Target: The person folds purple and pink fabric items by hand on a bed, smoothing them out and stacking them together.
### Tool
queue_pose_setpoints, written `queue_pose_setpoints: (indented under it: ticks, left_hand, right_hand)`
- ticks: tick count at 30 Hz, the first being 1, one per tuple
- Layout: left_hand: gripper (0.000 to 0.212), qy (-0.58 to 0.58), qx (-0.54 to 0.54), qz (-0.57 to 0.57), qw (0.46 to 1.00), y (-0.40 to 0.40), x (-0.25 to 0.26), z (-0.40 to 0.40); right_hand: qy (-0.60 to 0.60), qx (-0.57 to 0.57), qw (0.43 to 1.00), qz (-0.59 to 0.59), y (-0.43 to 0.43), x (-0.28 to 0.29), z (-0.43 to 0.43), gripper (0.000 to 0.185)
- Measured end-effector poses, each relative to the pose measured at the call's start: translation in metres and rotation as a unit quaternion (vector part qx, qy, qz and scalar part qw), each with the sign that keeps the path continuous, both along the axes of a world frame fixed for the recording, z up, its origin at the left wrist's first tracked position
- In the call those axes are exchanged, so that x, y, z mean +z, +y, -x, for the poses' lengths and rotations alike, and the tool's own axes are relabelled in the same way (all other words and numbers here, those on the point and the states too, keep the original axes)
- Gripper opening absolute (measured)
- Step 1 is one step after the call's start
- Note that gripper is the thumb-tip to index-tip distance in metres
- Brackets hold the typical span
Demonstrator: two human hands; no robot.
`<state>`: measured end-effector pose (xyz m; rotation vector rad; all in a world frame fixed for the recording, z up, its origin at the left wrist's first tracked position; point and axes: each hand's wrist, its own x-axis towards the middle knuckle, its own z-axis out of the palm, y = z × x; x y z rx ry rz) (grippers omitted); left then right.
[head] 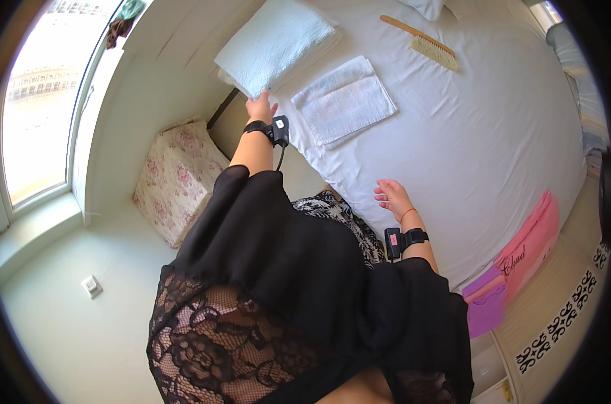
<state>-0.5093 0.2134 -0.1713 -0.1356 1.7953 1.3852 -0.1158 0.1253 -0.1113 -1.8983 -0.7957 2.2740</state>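
Observation:
My left hand (261, 107) reaches to the near corner of a folded light blue quilted cloth (275, 43) at the bed's upper left; the fingertips touch its edge, and whether they pinch it I cannot tell. Beside it on the white sheet (467, 141) lies a folded pale towel (345, 101). Over the bed's near edge, my right hand (392, 196) is held with loosely curled fingers and nothing in it. A brush with a wooden handle (401, 25) and pale bristles rests farther up the bed. Both wrists wear black strapped devices.
A box-like piece under a floral cover (176, 177) stands left of the bed, near the wall and window (43, 101). Pink fabric (530, 247) and purple fabric (487, 308) hang over the bed's lower right edge. Part of a pillow (427, 6) shows at the top.

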Motion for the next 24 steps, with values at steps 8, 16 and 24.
queue_pose_setpoints:
  ticks: [8, 16, 24]
  left_hand:
    - [0.035, 0.141, -0.043, 0.049, 0.988, 0.03, 0.004, 0.032]
    - [0.026, 0.58, -0.24, -0.17, 0.76, 0.08, 0.094, -0.014]
    - [0.028, 0.405, -0.59, -0.408, 0.567, 0.072, 0.184, -0.198]
  right_hand:
    - [0.011, -0.104, 0.993, 0.05, -0.002, 0.004, -0.002, 0.033]
    - [0.085, -0.137, 0.986, -0.03, 0.035, 0.038, 0.019, 0.034]
    - [0.166, -0.271, 0.931, -0.18, 0.049, 0.096, -0.005, 0.051]
